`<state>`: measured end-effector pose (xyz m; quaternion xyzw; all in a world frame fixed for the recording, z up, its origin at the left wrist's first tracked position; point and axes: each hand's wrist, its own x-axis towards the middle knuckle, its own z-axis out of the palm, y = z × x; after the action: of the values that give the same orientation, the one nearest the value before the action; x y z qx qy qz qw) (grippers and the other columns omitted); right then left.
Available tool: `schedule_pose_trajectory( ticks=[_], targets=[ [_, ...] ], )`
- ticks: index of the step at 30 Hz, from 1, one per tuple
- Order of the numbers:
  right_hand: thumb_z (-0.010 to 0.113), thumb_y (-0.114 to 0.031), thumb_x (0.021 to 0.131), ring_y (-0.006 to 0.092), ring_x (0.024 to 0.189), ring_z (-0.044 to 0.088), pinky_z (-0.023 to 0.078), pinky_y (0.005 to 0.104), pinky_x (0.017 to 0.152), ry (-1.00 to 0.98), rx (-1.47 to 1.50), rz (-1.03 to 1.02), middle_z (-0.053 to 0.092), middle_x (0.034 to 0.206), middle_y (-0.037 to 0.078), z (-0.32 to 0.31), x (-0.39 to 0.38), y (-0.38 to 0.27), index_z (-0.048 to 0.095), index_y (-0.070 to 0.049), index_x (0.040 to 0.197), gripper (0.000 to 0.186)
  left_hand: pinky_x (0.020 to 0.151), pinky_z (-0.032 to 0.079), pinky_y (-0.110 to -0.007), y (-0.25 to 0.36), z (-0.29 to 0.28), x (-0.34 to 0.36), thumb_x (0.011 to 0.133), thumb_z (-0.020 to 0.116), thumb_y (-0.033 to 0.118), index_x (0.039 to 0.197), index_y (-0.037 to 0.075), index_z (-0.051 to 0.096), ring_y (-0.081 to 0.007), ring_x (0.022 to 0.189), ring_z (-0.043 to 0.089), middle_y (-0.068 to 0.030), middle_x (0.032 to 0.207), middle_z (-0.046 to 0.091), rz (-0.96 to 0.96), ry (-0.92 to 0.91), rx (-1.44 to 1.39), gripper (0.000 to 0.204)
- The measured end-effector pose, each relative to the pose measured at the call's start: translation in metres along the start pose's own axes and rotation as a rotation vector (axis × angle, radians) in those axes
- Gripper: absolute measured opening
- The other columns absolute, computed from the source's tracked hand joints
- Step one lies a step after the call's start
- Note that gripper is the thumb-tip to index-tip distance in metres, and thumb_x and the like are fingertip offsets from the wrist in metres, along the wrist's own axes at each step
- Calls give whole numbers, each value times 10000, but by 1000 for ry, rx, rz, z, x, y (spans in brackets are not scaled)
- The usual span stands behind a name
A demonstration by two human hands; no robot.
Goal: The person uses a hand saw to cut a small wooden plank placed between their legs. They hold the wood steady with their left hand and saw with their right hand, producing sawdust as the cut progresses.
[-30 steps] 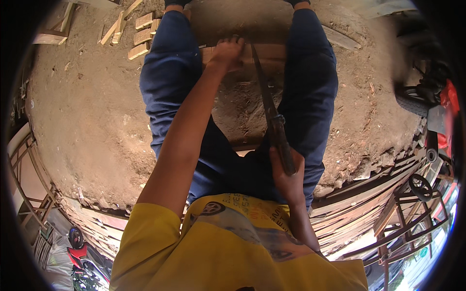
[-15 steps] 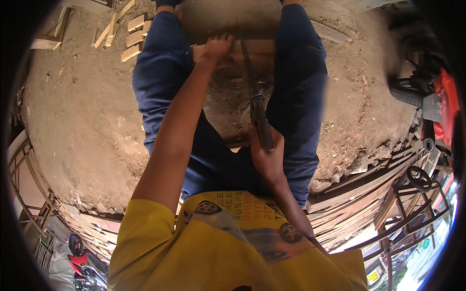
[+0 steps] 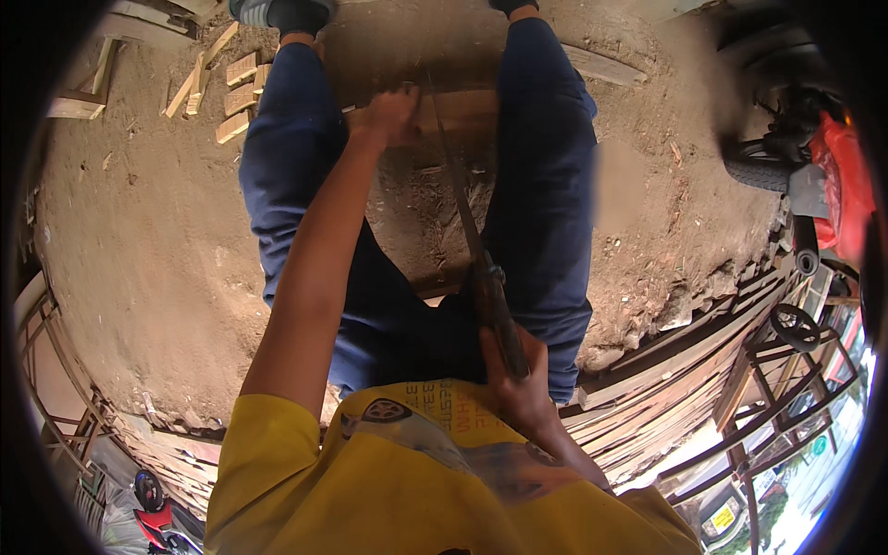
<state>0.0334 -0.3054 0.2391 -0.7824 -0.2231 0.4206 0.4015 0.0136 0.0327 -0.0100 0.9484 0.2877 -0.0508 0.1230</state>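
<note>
A wooden board (image 3: pixel 469 111) lay between the person's legs (image 3: pixel 546 176), seemingly not yet sawn through, cut depth unclear. The right hand (image 3: pixel 524 377) gripped a handsaw (image 3: pixel 464 215); the left hand (image 3: pixel 392 113) rested on the board, finger closure unclear. Leftward, 4 short wood blocks (image 3: pixel 240 98) looked already cut.

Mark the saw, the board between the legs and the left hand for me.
Saw (image 3: pixel 470 224): head view, on the blade, short of the handle.
Board (image 3: pixel 470 110): head view, on bare wood to the right of the blade.
Left hand (image 3: pixel 390 113): head view, on the back of the hand.
</note>
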Motion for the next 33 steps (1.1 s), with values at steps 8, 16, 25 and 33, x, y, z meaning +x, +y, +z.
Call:
schedule_pose_trajectory(
  ticks=[8,16,25,33],
  targets=[
    [592,-83,902,26,582,436,362,242,493,-20,-22,-7,525,616,-3,2,25,-2,624,37,946,132,885,502,-437,-1,1,3,598,822,366,1253,0,435,-359,1023,612,-223,1058,622,63,-79,-63,845],
    [588,-95,912,29,590,429,357,246,494,7,-106,6,525,623,4,-17,-3,-10,610,37,903,133,884,503,-426,12,-21,-10,611,824,354,1198,13,474,-368,1028,606,-211,1068,619,75,-98,-155,765],
    [582,-93,916,23,582,390,323,241,478,33,-45,-15,489,611,-18,-11,-34,-2,594,24,866,127,939,460,-426,22,-25,-17,654,798,354,1207,8,457,-357,1088,571,-196,1128,595,5,-79,-72,736],
    [583,-91,912,24,591,404,331,243,490,29,-39,17,485,613,-28,-6,-29,-6,596,24,866,124,955,412,-485,37,14,-32,813,600,172,1228,34,472,-308,1062,561,-149,1144,575,-143,234,153,455]
  ],
)
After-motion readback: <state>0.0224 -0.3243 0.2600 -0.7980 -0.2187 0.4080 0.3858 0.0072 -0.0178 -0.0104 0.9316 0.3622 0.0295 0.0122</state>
